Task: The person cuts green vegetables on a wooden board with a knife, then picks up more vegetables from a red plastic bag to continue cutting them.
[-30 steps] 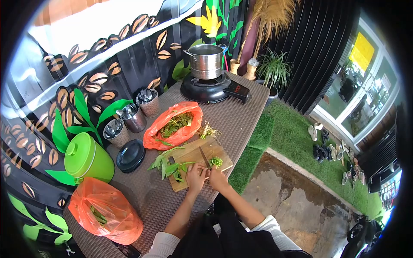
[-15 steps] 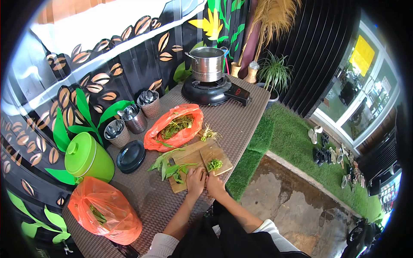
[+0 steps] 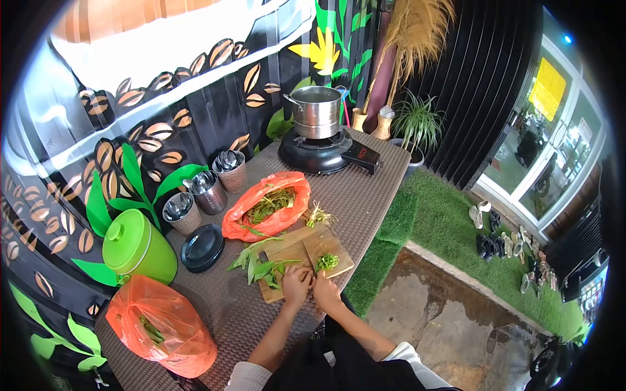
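My left hand is closed on the stems of leafy greens at the near edge of a wooden cutting board. Their leaves spread leftward over the board and onto the table. Close beside it, my right hand grips a knife whose blade points away from me across the board; its handle is hidden in the fingers. A small heap of chopped greens lies right of the blade. Pale root trimmings sit just beyond the board, beside an open orange plastic bag of greens.
A metal pot stands on a black portable stove at the far end. Along the wall side are several cutlery cups, dark stacked plates and a green lidded bucket. Another orange bag stands near left.
The view has tilted up slightly, so the table sits lower in the picture. Both hands stay at the board's near edge, with the knife and greens in nearly the same place.
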Action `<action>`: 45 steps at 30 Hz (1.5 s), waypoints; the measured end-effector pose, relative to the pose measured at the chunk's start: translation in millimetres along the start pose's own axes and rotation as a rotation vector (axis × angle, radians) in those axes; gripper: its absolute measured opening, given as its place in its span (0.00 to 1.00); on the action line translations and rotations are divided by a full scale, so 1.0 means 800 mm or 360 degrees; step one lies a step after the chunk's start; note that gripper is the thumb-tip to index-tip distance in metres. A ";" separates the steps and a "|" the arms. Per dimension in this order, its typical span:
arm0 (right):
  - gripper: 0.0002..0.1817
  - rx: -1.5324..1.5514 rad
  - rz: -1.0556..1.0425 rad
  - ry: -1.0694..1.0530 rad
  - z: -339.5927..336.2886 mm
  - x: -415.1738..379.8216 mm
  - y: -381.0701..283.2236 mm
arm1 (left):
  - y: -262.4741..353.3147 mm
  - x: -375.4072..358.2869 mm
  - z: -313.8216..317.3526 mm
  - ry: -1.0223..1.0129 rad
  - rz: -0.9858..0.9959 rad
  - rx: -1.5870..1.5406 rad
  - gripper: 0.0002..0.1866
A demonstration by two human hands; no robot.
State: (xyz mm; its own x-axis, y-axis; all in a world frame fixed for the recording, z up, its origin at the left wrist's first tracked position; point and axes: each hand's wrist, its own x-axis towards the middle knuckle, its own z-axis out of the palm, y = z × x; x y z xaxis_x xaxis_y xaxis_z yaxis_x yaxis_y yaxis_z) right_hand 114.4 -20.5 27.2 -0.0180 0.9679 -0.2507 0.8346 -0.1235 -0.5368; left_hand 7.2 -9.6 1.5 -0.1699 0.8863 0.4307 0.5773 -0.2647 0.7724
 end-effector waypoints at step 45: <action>0.18 -0.0025 -0.0147 0.0027 -0.017 0.012 0.012 | -0.003 0.013 0.008 -0.0145 -0.0166 0.0128 0.06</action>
State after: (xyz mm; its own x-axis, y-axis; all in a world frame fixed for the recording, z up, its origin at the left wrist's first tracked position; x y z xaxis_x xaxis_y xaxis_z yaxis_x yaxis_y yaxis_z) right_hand 129.5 -9.1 30.8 -0.0859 0.9786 -0.1871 0.8383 -0.0305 -0.5444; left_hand 9.2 2.7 1.6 -0.1614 0.9392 0.3030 0.6231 -0.1411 0.7693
